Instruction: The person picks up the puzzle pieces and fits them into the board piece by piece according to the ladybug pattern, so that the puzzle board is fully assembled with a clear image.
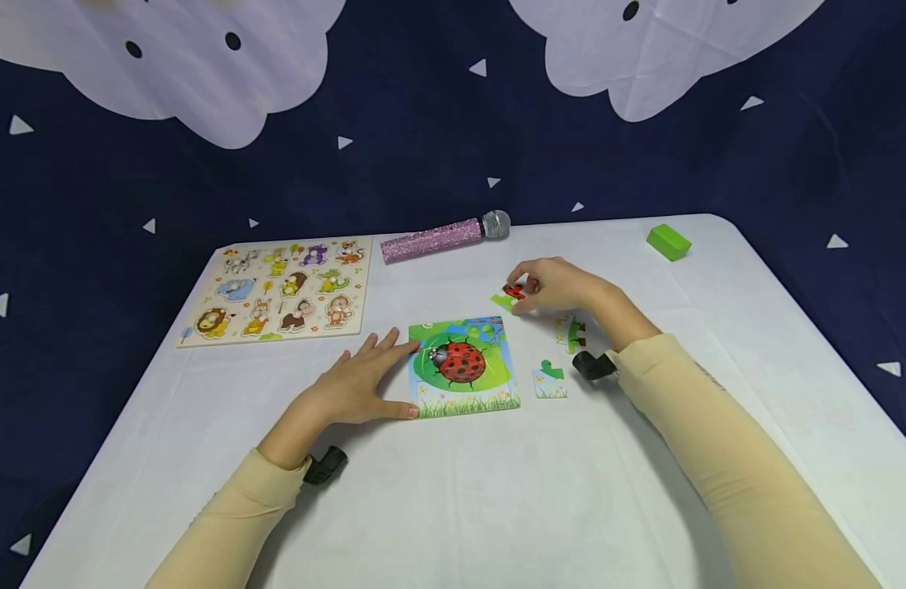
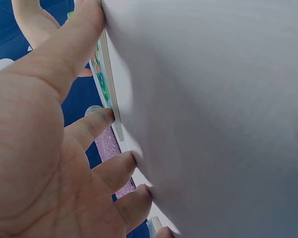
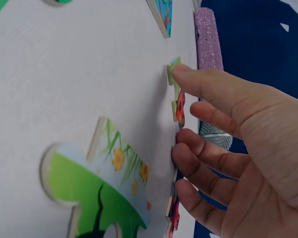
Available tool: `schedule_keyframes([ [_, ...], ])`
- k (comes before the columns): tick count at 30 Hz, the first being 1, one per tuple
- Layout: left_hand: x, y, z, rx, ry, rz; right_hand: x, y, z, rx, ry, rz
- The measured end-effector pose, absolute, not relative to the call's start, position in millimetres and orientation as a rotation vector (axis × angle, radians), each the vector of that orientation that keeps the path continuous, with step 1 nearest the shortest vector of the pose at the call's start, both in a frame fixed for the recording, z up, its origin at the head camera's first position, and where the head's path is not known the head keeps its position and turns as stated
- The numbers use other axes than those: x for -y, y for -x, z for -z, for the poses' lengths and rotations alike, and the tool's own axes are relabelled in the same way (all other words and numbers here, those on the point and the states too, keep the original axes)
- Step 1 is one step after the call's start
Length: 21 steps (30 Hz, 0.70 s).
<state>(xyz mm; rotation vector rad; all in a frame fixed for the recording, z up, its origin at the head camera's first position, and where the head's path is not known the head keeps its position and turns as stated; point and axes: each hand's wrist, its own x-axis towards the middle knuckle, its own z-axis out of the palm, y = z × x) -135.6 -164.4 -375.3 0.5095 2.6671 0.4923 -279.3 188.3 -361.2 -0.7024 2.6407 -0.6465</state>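
A square ladybug puzzle board [image 1: 502, 375] lies flat on the white table. My left hand [image 1: 360, 382] rests at its left edge, fingers spread, with thumb and index fingertips touching the edge. Beyond the board's upper right corner, my right hand [image 1: 559, 285] has its thumb and index finger around a small red-and-green puzzle piece [image 1: 506, 301] on the table. In the right wrist view the thumb touches one end of that piece [image 3: 175, 74]. Two loose pieces lie nearer: a green one with red [image 1: 573, 335] and a flowered one [image 1: 550, 383].
An animal peg puzzle [image 1: 276, 290] lies at the back left. Behind the ladybug board is a pink glitter microphone [image 1: 438, 239]. A green block [image 1: 669, 242] sits near the back right corner. A dark blue curtain [image 1: 423, 106] hangs behind the table.
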Motion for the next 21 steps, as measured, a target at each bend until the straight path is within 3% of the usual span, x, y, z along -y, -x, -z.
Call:
schedule_keyframes([
  [21,164,135,374,-2.658,-0.508,-0.500,-233,273,344,-2.697,0.596,0.632],
])
